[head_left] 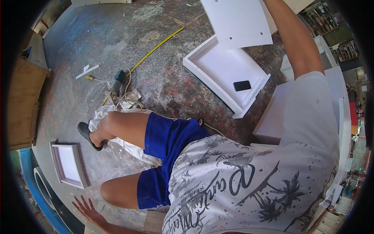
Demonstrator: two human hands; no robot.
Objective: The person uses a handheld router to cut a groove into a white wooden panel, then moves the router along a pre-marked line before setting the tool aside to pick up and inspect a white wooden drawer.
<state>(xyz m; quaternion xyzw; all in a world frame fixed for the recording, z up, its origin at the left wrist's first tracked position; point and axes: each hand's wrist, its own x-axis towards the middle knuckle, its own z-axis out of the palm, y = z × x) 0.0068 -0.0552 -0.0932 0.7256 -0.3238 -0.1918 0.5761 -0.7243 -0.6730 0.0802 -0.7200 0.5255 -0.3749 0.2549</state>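
Observation:
My left hand (87,210) is at the lower left, its fingers spread and nothing in them. It is near the floor, below a small white tray-like box (80,165). My right arm (290,35) reaches up past the top edge, so that hand is out of the picture. Beside that forearm, a white panel (239,23) with several small holes overlaps the far end of a white drawer (206,84). A dark phone (242,85) lies inside the drawer. What supports the panel cannot be seen.
A yellow tape measure (157,46) stretches across the stained floor. Near my knee are a corded teal power tool (117,82) and a white cloth (136,152). A yellow-handled screwdriver (90,77) lies farther left. White cabinet parts (272,113) stand at right, a brown wooden panel (25,103) at left.

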